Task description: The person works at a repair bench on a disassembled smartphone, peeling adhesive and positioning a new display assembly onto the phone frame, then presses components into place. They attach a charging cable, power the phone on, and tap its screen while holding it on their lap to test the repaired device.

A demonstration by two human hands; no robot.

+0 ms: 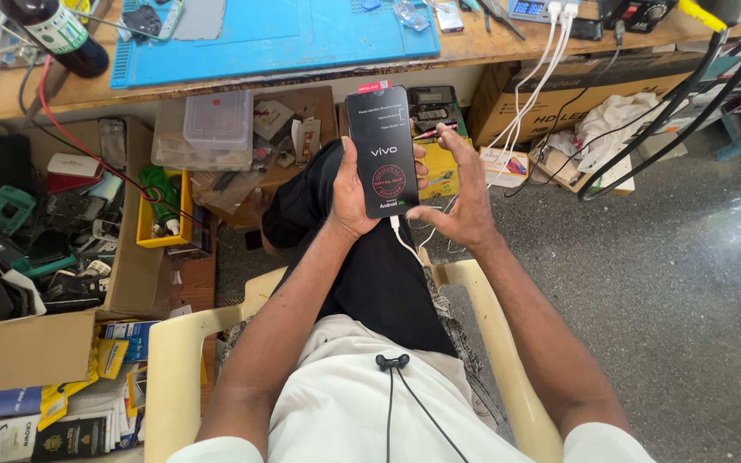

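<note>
Phone (382, 147): held upright above the lap, screen lit, a white cable (406, 244) plugged in at its bottom.
Left hand (349, 193): wrapped around the phone's left edge.
Right hand (460, 193): fingers spread, thumb touching the phone's right edge.
Desk (216, 81): a blue mat (302, 34) is laid on it.
</note>
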